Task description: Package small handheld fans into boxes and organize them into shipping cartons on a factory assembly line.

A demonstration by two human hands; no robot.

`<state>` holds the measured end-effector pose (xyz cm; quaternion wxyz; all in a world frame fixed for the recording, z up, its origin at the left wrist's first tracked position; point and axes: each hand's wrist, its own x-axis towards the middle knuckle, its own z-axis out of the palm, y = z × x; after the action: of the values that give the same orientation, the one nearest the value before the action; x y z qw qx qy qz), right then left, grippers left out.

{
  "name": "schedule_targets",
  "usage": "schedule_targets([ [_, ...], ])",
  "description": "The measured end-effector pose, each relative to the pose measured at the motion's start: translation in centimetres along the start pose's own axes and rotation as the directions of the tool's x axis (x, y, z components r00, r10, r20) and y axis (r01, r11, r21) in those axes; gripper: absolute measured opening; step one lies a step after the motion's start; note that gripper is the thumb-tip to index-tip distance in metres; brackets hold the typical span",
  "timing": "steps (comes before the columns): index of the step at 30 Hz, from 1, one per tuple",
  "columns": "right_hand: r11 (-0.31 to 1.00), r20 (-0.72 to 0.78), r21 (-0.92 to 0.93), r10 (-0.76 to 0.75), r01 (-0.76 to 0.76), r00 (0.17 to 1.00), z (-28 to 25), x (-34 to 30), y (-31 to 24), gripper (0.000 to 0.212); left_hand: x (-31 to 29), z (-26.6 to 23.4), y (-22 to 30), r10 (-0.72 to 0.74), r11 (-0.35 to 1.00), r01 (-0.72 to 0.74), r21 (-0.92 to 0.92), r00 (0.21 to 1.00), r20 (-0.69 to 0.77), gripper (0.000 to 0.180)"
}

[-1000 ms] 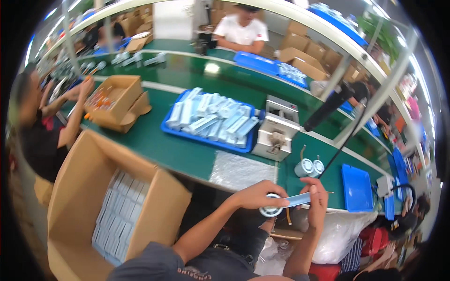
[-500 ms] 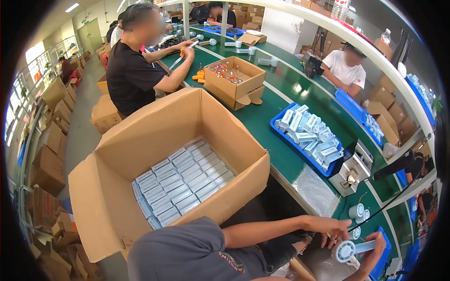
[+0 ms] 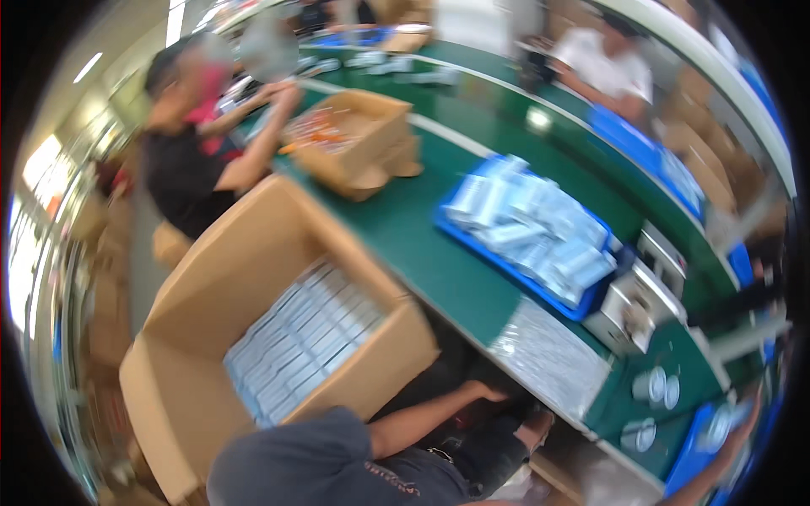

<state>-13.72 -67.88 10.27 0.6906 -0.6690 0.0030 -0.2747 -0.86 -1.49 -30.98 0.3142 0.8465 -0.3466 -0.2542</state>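
We count: 1 large open carton (image 3: 173,405) | 1 heaped blue tray (image 3: 506,267), contents (image 3: 530,221) too blurred to tally | 3 round pale pieces (image 3: 648,385) on bench (image 3: 413,240) | 1 metal machine (image 3: 618,319) | 1 plastic sheet (image 3: 550,354) | 1 round-headed piece (image 3: 717,427) in right hand (image 3: 743,422)

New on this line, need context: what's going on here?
The person's right hand appears to hold a light-blue, round-headed device by a shallow blue tray, though blur hides finger detail. The left hand is apart from it, with nothing visibly held. On the green table, a second blue tray is heaped with light-blue oblong pieces. An open brown cardboard box holds neat rows of light-blue pieces.
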Motion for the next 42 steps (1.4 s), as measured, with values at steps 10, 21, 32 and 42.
schedule_targets([
  [10,0.997,-0.489,0.064,0.059,-0.032,0.870,20.1,17.1,14.7,0.035,3.6,12.8,2.3,0.411,0.911,-0.409,0.043,0.910,-0.056,0.058],
  [21,0.889,-0.168,-0.056,0.441,-0.455,0.882,32.5,24.1,21.6,0.034,12.0,-0.6,-6.6,0.362,0.926,-0.272,0.264,0.836,-0.411,0.058],
  [32,0.903,-0.301,-0.087,0.379,-0.421,0.875,38.8,33.1,27.5,0.031,6.8,4.9,-12.1,0.232,0.971,-0.176,0.160,0.850,-0.472,0.057],
  [42,0.735,-0.226,-0.352,0.534,-0.580,0.815,38.3,29.9,25.5,0.046,3.4,0.4,-14.8,0.160,0.981,-0.042,0.192,0.734,-0.660,0.057],
])
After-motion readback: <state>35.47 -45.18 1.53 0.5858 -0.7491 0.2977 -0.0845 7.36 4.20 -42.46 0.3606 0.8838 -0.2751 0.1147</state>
